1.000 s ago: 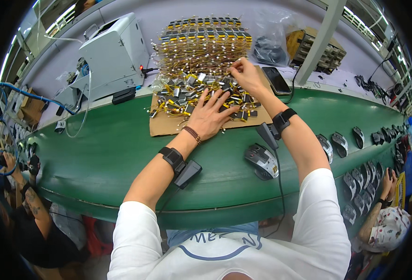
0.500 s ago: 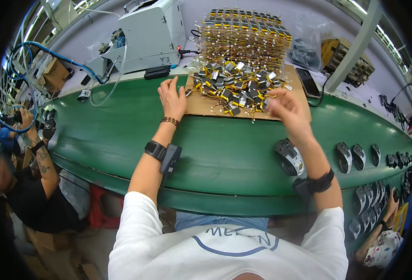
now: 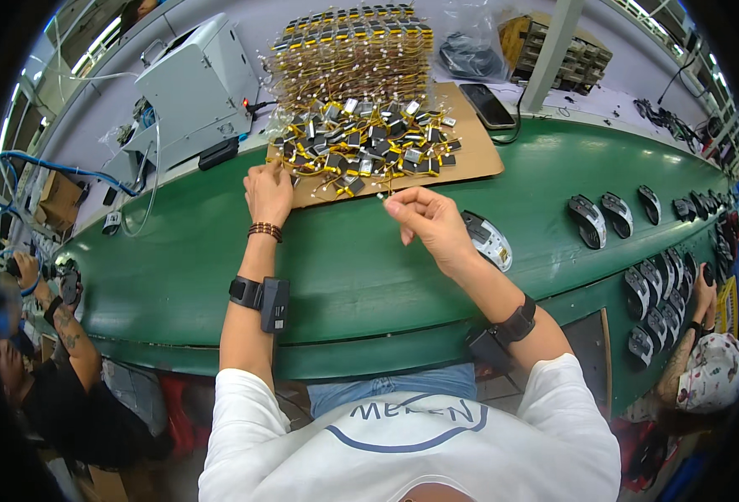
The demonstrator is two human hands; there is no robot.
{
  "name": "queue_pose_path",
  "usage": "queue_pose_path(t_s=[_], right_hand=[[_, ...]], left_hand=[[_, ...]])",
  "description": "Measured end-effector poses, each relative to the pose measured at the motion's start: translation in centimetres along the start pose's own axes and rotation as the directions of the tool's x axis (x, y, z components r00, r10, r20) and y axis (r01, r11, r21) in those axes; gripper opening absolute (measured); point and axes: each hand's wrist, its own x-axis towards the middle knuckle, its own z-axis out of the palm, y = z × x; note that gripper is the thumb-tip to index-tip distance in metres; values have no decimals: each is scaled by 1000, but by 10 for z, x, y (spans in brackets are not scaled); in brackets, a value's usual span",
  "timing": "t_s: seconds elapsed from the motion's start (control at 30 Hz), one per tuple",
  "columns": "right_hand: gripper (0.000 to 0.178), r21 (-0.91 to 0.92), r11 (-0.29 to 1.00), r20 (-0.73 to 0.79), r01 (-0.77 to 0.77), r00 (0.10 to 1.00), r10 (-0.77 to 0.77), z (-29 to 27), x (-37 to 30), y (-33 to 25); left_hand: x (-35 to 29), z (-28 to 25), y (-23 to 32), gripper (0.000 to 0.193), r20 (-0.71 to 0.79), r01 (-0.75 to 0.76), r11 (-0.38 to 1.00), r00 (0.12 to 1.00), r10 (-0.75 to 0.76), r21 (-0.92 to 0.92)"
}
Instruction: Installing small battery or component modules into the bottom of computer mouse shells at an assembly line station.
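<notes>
A loose heap of small flat batteries (image 3: 369,142) with yellow tape and thin wires lies on a cardboard sheet (image 3: 475,155). At the heap's near edge, my right hand (image 3: 432,222) pinches a thin battery wire with a small pale connector at its end, between thumb and forefinger. My left hand (image 3: 269,197) rests at the cardboard's left edge, its fingers curled in. A small grey piece lies right by its thumb; whether those fingers grip anything is hidden. A partly built computer mouse (image 3: 488,241) sits on the green bench beside my right wrist.
Behind the heap stand stacked rows of batteries (image 3: 348,54). A phone (image 3: 486,106) lies right of them, a grey machine (image 3: 198,84) at back left. More mouse bodies (image 3: 587,222) line the green bench (image 3: 361,284) at right. Other people work at both sides.
My right hand has moved from the heap's right side to its near edge and pinched a wire. The left hand's fingers have curled in. The whole view has shifted.
</notes>
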Motion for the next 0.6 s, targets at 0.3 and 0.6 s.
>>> queue_pose_path(t_s=[0.3,0.6], right_hand=[[21,-14,1000,34,-12,999,12,3,-3,20],[18,41,999,32,21,999,-22,10,-8,19]], left_hand=[[-69,-1,52,13,40,-542,789,817,576,-290],[-49,22,52,9,-29,-636,740,762,647,-218]])
